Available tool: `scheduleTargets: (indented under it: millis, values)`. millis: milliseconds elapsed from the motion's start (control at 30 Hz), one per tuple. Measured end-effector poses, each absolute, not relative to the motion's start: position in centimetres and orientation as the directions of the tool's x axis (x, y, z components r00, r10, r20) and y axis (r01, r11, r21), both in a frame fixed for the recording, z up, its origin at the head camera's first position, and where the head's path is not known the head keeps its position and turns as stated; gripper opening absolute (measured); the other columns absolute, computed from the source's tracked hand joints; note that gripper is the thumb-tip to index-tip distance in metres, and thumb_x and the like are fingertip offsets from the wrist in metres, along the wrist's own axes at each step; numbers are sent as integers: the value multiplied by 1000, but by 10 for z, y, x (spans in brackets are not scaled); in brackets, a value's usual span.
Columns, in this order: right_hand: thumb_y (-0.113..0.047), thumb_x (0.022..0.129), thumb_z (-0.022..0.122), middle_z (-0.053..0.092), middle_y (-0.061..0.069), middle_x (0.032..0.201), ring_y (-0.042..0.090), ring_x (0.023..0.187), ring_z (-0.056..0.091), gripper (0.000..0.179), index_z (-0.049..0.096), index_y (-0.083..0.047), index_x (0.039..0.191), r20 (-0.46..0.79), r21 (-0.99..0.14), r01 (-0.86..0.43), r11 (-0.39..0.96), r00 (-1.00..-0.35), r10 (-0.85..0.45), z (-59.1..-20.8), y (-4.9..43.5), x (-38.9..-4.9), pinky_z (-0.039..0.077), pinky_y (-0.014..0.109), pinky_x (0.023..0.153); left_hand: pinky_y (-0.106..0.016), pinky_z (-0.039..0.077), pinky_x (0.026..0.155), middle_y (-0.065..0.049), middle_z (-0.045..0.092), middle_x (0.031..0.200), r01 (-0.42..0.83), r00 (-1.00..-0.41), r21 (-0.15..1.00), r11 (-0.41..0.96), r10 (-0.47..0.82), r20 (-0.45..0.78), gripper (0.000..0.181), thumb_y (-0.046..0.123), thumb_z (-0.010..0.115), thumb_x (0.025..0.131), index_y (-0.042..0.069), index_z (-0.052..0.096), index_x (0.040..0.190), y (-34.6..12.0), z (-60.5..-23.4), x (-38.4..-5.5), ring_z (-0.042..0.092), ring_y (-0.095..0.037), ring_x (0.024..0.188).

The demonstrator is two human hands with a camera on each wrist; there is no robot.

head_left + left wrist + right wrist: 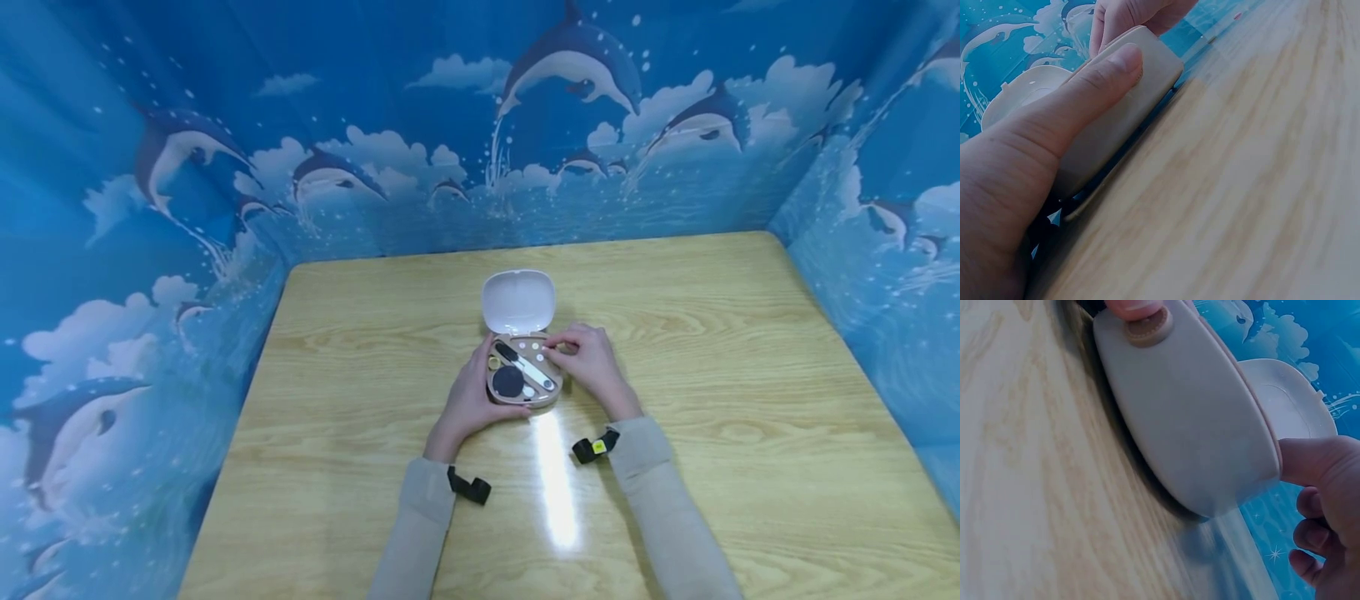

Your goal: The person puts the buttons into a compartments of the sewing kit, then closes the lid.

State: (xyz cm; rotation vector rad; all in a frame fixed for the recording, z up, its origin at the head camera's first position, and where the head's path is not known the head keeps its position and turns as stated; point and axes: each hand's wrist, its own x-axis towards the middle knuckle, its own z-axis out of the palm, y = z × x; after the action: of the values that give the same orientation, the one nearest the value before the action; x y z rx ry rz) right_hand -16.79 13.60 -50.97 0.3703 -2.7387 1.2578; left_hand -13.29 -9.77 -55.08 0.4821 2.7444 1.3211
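Observation:
A small white and beige case [557,392] stands on the table with its hinged white lid [517,302] raised. Inside lie a black-and-white stick-like tool [534,371], a dark round disc [508,382], a gold-coloured ring [493,362] and several small white round pieces [540,357]. My left hand [474,392] grips the case from its left, the thumb [1094,84] along the front wall by a round beige button [1149,328]. My right hand [588,362] reaches over the right rim, fingertips among the white pieces. The case wall hides those fingertips in the right wrist view; whether they pinch a piece is unclear.
The wood-grain table [360,350] extends around the case. A blue dolphin-print curtain [390,192] hangs behind it and along both sides. Each sleeve cuff carries a black wrist camera, the left one [471,487] and the right one [594,447], just above the tabletop.

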Motion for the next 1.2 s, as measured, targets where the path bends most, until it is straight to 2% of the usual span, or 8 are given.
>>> scheduleTargets:
  millis: [200,300,433,567,867,1200]
  values:
    - [-23,81,83,51,0,68,19,64,42,19,78,-15,97,133,-807,-190,559,-981,-142,-504,139,-167,37,32,64,-53,27,116,-4,22,163,250,-950,770,587,303,77,143,66,89,52,37,-3,159,-98,-552,-133,28,-28,146]
    - [-19,81,83,48,2,66,19,63,41,17,79,-11,96,158,-834,-201,514,-979,-126,-500,141,-168,36,30,56,-54,27,116,-4,22,163,249,-950,774,582,302,79,143,65,89,52,36,-2,159,-98,-552,-134,28,-29,146]
    - [-16,81,83,43,3,64,18,62,39,16,79,-8,95,193,-855,-219,470,-976,-104,-497,146,-168,33,28,53,-54,27,116,-1,21,163,250,-949,782,571,304,82,143,66,89,52,37,-2,159,-98,-552,-134,28,-27,146]
    - [-20,81,84,40,2,63,17,60,37,16,79,-10,94,183,-871,-201,447,-980,-83,-495,151,-168,33,27,51,-52,26,117,0,22,163,249,-949,786,565,304,82,143,66,89,51,38,-1,159,-99,-552,-134,28,-25,146]
    - [-14,81,83,36,2,62,16,59,35,11,80,-10,91,207,-881,-201,427,-978,-33,-494,164,-167,32,27,51,-52,26,116,-1,23,163,244,-951,787,566,297,82,143,64,90,51,37,0,159,-98,-552,-133,29,-26,145]
    - [-19,84,81,40,2,66,15,60,37,18,78,-5,96,151,-903,-127,410,-988,27,-500,189,-160,34,26,54,-55,27,116,-3,22,163,244,-952,783,572,297,79,143,64,90,52,36,1,159,-99,-551,-131,28,-29,146]
